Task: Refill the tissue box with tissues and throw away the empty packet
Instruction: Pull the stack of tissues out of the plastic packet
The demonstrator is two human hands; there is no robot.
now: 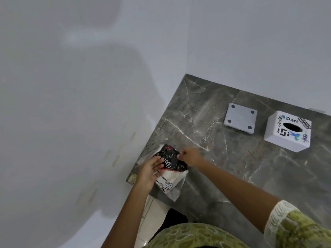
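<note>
A black and white tissue packet (170, 169) lies at the near left corner of the dark marble counter (215, 158). My left hand (149, 171) grips its left side and my right hand (190, 156) pinches its upper right edge. Far to the right stands the white tissue box (288, 131), covered with stickers, its dark oval slot facing up and nothing showing in the slot. Its flat white base plate (240, 119), with small round feet at the corners, lies apart on the counter to the left of the box.
White walls meet at the counter's far corner. The counter's left edge (148, 145) runs along the wall beside the packet. Below the near edge is pale floor tile (152, 217) and a dark shape.
</note>
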